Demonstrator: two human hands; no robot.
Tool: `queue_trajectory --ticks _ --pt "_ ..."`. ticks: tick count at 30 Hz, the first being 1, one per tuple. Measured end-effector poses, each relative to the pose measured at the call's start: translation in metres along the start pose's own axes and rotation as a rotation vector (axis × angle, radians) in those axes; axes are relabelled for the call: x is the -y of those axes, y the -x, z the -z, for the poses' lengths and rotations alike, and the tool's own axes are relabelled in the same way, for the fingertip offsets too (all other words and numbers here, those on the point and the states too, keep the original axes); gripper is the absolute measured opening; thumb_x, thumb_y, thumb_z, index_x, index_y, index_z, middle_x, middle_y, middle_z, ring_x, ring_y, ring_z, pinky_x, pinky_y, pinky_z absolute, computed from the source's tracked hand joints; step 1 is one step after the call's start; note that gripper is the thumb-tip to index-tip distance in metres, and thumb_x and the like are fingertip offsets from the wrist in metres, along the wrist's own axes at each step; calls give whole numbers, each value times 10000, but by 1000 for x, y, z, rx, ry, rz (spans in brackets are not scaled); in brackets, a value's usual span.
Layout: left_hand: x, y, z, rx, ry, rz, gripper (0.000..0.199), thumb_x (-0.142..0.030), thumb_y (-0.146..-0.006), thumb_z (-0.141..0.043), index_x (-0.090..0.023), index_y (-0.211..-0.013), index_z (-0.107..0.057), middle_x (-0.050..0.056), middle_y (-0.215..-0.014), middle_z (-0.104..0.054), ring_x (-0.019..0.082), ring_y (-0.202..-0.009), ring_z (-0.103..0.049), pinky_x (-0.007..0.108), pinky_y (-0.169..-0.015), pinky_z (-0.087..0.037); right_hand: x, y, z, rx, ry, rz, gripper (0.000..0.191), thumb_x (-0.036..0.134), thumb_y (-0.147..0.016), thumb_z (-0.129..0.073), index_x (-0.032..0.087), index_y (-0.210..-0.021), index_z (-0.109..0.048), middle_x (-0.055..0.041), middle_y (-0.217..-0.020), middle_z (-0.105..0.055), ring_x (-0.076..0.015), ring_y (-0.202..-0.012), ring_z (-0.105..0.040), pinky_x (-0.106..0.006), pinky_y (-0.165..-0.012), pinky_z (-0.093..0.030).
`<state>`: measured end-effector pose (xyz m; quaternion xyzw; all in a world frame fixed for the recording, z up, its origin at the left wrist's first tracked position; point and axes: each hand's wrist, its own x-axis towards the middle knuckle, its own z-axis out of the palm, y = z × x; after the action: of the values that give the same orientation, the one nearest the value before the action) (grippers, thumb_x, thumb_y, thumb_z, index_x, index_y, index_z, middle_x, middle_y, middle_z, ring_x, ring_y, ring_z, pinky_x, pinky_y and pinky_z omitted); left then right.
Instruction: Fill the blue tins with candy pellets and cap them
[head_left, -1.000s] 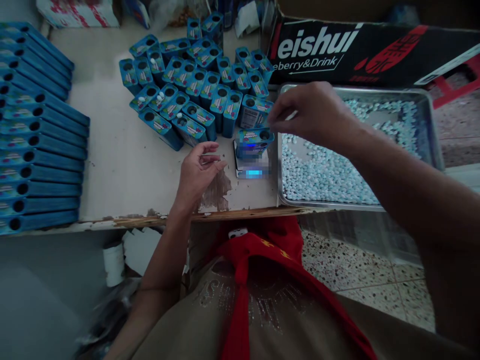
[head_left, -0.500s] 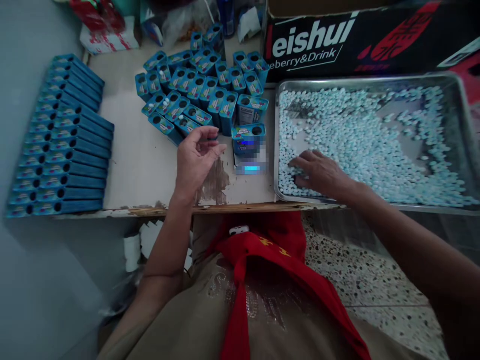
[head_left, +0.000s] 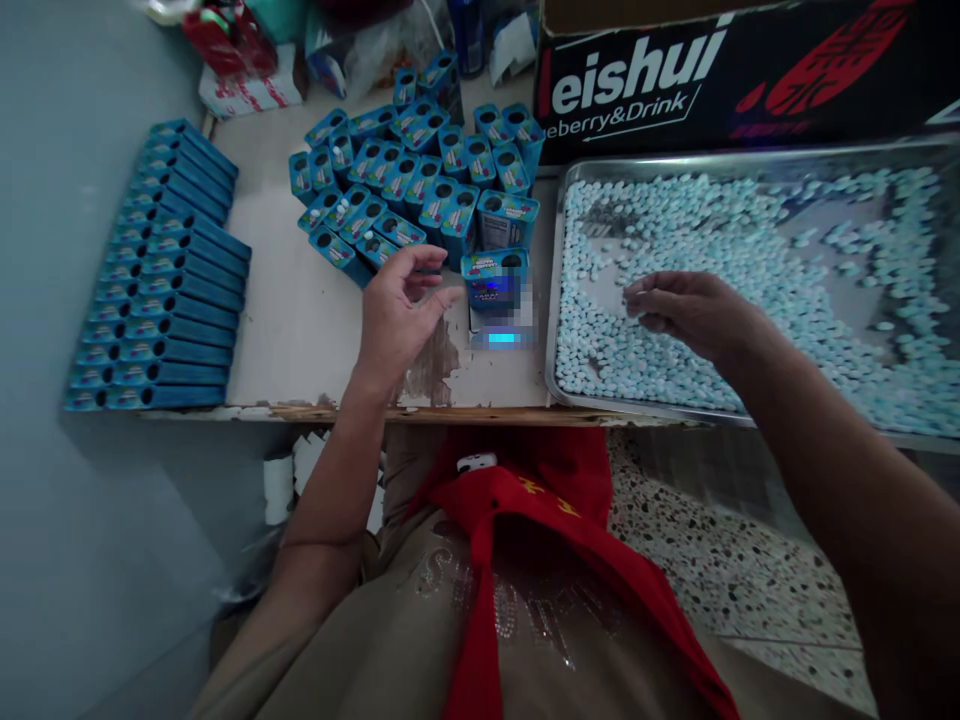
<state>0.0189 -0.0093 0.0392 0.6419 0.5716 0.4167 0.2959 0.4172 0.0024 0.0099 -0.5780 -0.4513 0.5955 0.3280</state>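
My left hand (head_left: 405, 312) is curved with thumb and fingers apart, holding nothing. It hovers just left of a small blue box with a round hole in its top (head_left: 492, 280), which stands on a small scale (head_left: 517, 325) with a lit display. Above the metal tray (head_left: 559, 300), my right hand (head_left: 686, 308) has its fingertips pinched together; what they hold, if anything, is hidden. Pale blue and white oval candies (head_left: 697, 225) are spread over the tray beneath it. Several upright blue boxes (head_left: 424, 185) crowd together behind my left hand, some with candies at their openings.
Rows of blue boxes (head_left: 176, 290) lie stacked at the table's left. A black cardboard box (head_left: 637, 90) stands behind the tray. At the back left, a red item (head_left: 229, 40) sits on a white box (head_left: 251, 90). The worn table edge (head_left: 450, 412) runs close to my body.
My right hand has risen off the candies and moved right, its fingers now drawn together. My left hand stays beside the box on the scale. The view has shifted slightly.
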Motion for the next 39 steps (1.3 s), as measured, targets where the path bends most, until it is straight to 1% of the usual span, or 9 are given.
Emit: queue_trajectory --ticks 3,7,13,18,25,28,31,35,39 --pt "0 -4 -6 6 -17 -11 402 -258 -923 -963 -297 -1291 -806 43 -1364 -838 265 -1204 -838 459 -1150 -729 17 -4 -12 19 -49 20 365 383 -785 -1081 249 -860 -750 -19 -778 -661 -130 -667 -497 -308 -593 -368" --pt "9 -4 -5 -11 6 4 376 -266 -914 -947 -285 -1265 -814 52 -1368 -845 264 -1181 -840 463 -1149 -726 55 -16 -42 162 -54 106 330 377 -859 -1039 236 -909 -745 -12 -810 -684 -125 -679 -509 -289 -600 -398" --pt "29 2 8 -27 71 44 390 -296 -891 -946 -269 -1255 -811 60 -1349 -854 264 -1150 -842 453 -1104 -735 98 -42 -88 225 315 334 207 356 -891 -1014 266 -934 -832 57 -647 -588 -131 -605 -510 -280 -579 -421" --pt "44 4 12 -25 136 82 424 -295 -855 -964 -272 -1254 -821 67 -1372 -847 262 -1144 -843 460 -1123 -729 107 -46 -97 214 533 404 190 394 -868 -1029 271 -961 -919 50 -623 -611 -151 -601 -577 -308 -592 -467" --pt "49 5 11 -19 161 76 425 -272 -850 -972 -277 -1256 -845 72 -1354 -840 261 -1140 -844 461 -1117 -740 112 -40 -100 142 411 360 192 359 -846 -1037 261 -949 -907 13 -732 -668 -175 -700 -586 -339 -672 -508" --pt "49 7 16 -30 169 68 401 -269 -876 -956 -274 -1259 -839 70 -1356 -839 256 -1149 -848 452 -1120 -744 101 -42 -73 40 91 236 90 264 -917 -937 275 -954 -857 1 -820 -678 -143 -673 -496 -316 -639 -448" --pt "48 8 19 -37 181 72 384 -271 -892 -946 -272 -1258 -828 65 -1358 -842 248 -1152 -849 443 -1122 -745 67 -37 -29 -113 -129 170 216 276 -968 -885 302 -862 -698 -9 -832 -626 -160 -677 -483 -316 -599 -418" --pt "41 6 11 3 163 79 355 -256 -903 -939 -261 -1238 -823 63 -1336 -849 252 -1137 -851 449 -1103 -753 3 -19 12 -165 -8 134 345 436 -988 -838 325 -817 -560 -46 -811 -568 -248 -723 -598 -372 -579 -510" --pt "29 0 2 14 138 52 357 -231 -923 -939 -267 -1257 -819 60 -1347 -831 261 -1203 -843 459 -1149 -738 -27 -9 12 -57 81 163 283 444 -950 -836 327 -852 -598 -67 -905 -633 -293 -840 -731 -388 -637 -646"
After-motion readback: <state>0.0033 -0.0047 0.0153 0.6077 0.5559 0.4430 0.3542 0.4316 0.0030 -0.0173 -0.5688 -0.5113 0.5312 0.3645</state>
